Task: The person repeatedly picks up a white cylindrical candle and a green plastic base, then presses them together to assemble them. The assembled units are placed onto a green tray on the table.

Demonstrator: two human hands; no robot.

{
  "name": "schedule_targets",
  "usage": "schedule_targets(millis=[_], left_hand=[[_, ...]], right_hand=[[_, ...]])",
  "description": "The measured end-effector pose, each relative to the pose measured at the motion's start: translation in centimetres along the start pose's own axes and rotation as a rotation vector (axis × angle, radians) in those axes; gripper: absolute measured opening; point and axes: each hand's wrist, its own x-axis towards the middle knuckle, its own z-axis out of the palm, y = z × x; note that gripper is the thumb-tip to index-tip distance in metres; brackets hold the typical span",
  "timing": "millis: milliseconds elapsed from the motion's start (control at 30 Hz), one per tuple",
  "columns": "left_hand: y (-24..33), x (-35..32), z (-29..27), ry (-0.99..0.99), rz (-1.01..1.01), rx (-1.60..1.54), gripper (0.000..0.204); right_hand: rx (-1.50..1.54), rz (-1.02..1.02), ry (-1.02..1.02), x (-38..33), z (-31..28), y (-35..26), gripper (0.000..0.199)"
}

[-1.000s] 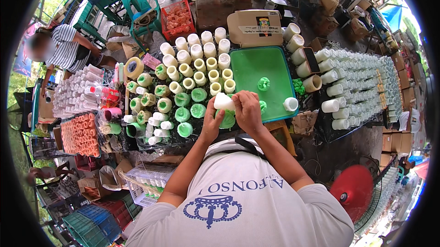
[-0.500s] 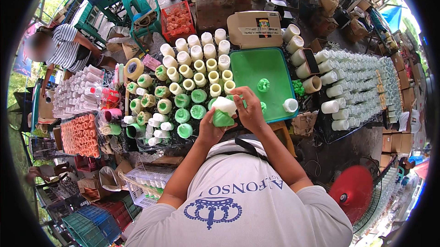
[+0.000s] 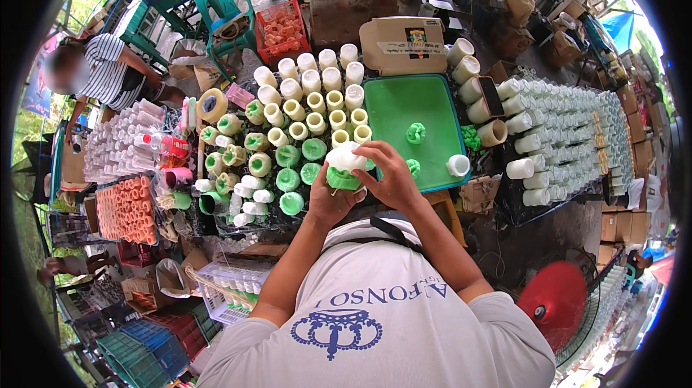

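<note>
Between my hands, in front of my chest, is a rounded white piece [image 3: 346,156] with a green, ridged part below it. My left hand [image 3: 326,199] is wrapped round its left side and underside. The fingers of my right hand [image 3: 391,175] press against its right side and upper edge. A green tray [image 3: 385,110] lies just beyond my right hand, with small green ridged pieces [image 3: 416,133] and a white cup-shaped piece [image 3: 458,165] on it. Left of my hands stand green-filled white cups [image 3: 291,203]. Pale yellow hollow cylinders [image 3: 315,123] stand in rows beyond them.
A cardboard box lid [image 3: 404,48] lies behind the tray. Many white cylinders [image 3: 537,143] crowd the right-hand table. Orange pieces [image 3: 127,211] fill a tray at far left. A red fan [image 3: 553,303] stands at lower right. A person in a striped shirt [image 3: 108,67] is at left.
The held piece has been tipped so its white part now faces up, with the green part below. My right fingers have shifted along its edge. The tray's contents look the same.
</note>
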Motion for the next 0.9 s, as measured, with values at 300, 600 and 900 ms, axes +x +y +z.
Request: schedule_targets(millis=[300,600,900], left_hand=[[0.6,-0.1,0.5,0.137,0.022,0.218,0.060],[0.4,0.3,0.3,0.216,-0.041,0.340,0.058],[0.4,0.8,-0.3,0.212,-0.067,0.366,0.058]], right_hand=[[-0.040,-0.141,0.058,0.3,0.7,0.4,0.017],[0.208,0.221,0.094,-0.9,2.2,2.1,0.014],[0.471,0.426,0.060,-1.1,2.1,3.5,0.019]])
